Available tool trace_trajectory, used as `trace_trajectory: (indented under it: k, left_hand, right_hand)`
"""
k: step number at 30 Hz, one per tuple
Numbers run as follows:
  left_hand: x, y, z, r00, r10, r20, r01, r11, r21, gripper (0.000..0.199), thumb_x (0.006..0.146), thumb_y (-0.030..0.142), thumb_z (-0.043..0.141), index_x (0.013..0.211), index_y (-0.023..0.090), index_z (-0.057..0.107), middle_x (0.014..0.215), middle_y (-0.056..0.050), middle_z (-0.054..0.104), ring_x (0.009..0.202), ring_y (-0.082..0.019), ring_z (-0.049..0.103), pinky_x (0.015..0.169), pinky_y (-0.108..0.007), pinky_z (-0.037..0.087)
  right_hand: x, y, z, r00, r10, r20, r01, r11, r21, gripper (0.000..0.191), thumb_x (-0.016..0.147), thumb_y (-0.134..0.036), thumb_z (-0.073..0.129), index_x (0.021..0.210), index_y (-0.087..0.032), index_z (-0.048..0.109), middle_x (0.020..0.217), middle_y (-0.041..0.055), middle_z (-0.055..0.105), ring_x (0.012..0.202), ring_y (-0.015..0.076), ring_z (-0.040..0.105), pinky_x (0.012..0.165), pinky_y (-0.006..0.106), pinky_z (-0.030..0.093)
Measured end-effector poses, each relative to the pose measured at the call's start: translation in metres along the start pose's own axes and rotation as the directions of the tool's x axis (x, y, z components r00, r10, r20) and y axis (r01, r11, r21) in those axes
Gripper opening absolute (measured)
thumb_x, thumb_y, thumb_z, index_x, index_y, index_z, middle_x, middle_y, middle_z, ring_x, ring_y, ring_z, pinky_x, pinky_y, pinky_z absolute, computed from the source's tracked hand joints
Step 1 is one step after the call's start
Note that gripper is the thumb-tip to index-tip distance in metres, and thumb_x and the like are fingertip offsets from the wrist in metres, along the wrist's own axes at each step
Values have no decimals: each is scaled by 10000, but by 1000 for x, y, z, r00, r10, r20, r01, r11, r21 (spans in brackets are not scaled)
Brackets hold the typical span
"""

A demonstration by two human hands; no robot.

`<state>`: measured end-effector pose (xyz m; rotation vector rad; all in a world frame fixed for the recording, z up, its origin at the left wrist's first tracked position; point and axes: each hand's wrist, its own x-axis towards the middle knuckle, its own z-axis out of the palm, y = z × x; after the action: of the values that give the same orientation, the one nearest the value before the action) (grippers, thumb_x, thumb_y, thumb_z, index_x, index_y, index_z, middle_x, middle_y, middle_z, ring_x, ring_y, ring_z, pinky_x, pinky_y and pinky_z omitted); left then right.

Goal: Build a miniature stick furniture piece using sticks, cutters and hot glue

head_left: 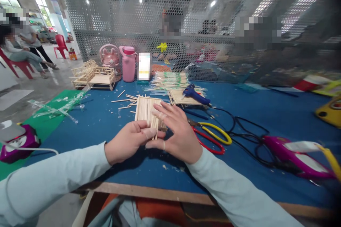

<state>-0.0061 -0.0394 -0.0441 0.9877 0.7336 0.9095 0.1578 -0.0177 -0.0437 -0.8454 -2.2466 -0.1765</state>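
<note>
A perforated metal screen [106, 14] rises along the far edge of the blue-topped bench [253, 106]. At the back left stands a piece of model furniture [101, 79] built from thin sticks, near a pink bottle [129, 64]; to the bottle's right, past a lit phone [144, 66], lies a heap of sticks in clear wrapping [170, 79]. A purple device [301, 159] sits far to the right, among black cables.

The left hand [128, 140] and right hand [177, 133] meet at the middle of the bench, over the near part of a framed stick panel [144, 108]; whether they touch the panel itself, I cannot tell. To their right lie scissors [227, 138] with one yellow loop and one red — and behind these a blue glue gun [197, 95] rests on a second stick piece [177, 97]. Loose sticks [131, 99] are scattered at the panel's far left.

Smallest are the few short sticks [155, 126] pinched in the left fingers. The right fingers are spread wide above them, thumb well apart — their contact with the sticks is unclear.
</note>
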Motion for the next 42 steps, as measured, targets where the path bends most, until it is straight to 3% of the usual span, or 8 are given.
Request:
trace_trajectory:
  k: [4,8,13,21,28,32,37,42]
  left_hand:
    - [0,-3,0,999,16,-34,-20,992,-122,359,614,328,798,847,112,630,816,-78,717,744,-161,660,708,-271,491]
    - [0,-1,-3,1000,25,-3,-25,990,-137,356,601,257,813,876,109,642,864,-78,719,792,-152,667,751,-263,509]
    - [0,0,-6,1000,23,-2,-23,991,-131,365,602,280,813,879,119,637,841,-77,725,745,-144,674,697,-247,525]
    - [7,-7,-11,999,32,18,-28,980,-197,338,600,248,818,861,120,645,783,-69,729,718,-134,674,720,-232,497]
    - [6,-7,-15,997,-24,73,33,991,-128,326,654,287,782,905,109,673,872,-105,725,804,-160,670,768,-259,482]
    - [5,-4,-13,998,-24,53,34,977,-209,283,639,266,790,855,119,680,837,-100,725,778,-177,672,734,-269,481]
    - [1,0,-6,999,4,34,3,981,-193,293,635,258,782,880,125,692,808,-96,726,771,-164,662,687,-219,455]
    - [-1,1,-4,998,15,62,-7,991,-131,301,632,291,777,870,126,695,805,-98,723,725,-158,653,671,-231,459]
  right_hand:
    - [0,-5,3,1000,8,-17,-9,997,-73,639,707,-553,642,1200,-157,545,1247,174,587,1223,338,471,1012,538,287]
    - [-1,-9,6,998,28,-55,-34,995,-98,603,744,-503,616,1233,-168,507,1257,160,581,1227,323,465,1028,516,269]
    - [-1,-9,8,996,13,-92,-18,998,-54,781,692,-519,657,1312,-139,371,1241,180,574,1199,316,484,1003,515,304]
    - [3,-1,5,995,-32,-91,31,999,-10,480,686,-426,677,1088,-209,531,1165,133,617,1141,281,528,1003,504,305]
    - [1,0,8,999,-33,-41,35,998,58,540,680,-487,689,1118,-225,514,1164,124,620,1162,286,511,1016,507,288]
    - [1,1,9,1000,-7,-12,8,997,74,704,659,-513,691,1239,-192,455,1212,151,575,1174,298,488,1006,512,317]
    - [2,1,6,996,-72,-45,75,996,54,575,670,-339,651,1200,-185,491,1238,144,555,1185,279,473,1009,491,326]
    - [3,-1,3,996,-88,-24,90,994,65,595,669,-409,655,1197,-185,501,1228,147,573,1182,281,482,1010,504,320]
